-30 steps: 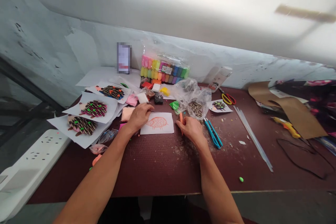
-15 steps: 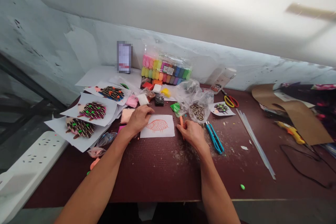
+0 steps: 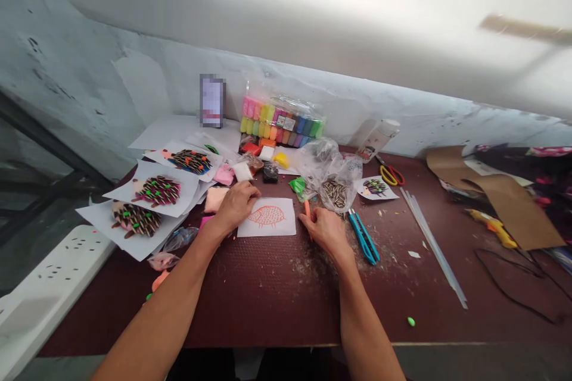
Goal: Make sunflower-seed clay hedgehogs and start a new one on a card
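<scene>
A white card (image 3: 286, 227) with an orange drawing of a spiny, short-legged animal lies on the dark red table (image 3: 268, 309). My left hand (image 3: 239, 205) rests at the card's upper left, fingers bent together; what they hold, if anything, is hidden. To the right of the card, my right hand (image 3: 325, 227) is closed on an orange stick (image 3: 307, 209), which stands roughly upright. Beyond that hand sits a plastic bag of small striped pieces (image 3: 335, 191). A blue cutter (image 3: 364, 238) lies just right of my right hand.
Papers with spiny animal figures (image 3: 158, 190) are stacked at left, near a white power strip (image 3: 58, 268). Clay packs (image 3: 281, 122) stand at the back. Rightward lie scissors (image 3: 392, 175), clear sticks (image 3: 433, 247) and a yellow glue gun (image 3: 494, 227) with its cord.
The view has shifted very slightly. Both hands keep nearly the same places and the same hold; nothing else has visibly moved.
</scene>
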Available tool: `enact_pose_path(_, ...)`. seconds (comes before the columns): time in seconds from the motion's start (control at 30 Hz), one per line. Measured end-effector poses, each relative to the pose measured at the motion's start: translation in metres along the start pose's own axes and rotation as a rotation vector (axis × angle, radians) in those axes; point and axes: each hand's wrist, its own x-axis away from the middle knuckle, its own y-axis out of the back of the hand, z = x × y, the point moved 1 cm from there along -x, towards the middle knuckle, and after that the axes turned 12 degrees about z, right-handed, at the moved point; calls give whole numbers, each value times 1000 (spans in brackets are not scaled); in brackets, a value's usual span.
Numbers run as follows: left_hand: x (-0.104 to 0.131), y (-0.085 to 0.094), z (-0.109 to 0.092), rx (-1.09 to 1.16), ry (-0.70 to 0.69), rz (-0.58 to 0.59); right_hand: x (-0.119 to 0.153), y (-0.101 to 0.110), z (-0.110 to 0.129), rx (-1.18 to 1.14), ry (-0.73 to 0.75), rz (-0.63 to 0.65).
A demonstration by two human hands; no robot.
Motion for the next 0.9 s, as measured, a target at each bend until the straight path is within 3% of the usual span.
enact_pose_path(0.43, 1, 5, 7, 230, 5, -262, 1, 1, 0, 20, 0, 31)
enact_pose_path(0.63, 2, 8, 9, 201, 47, -282, 3, 2, -2, 22, 12, 38)
enact_pose_path(0.9, 2, 0, 11, 76, 39, -198, 2, 1, -2, 4, 28, 19)
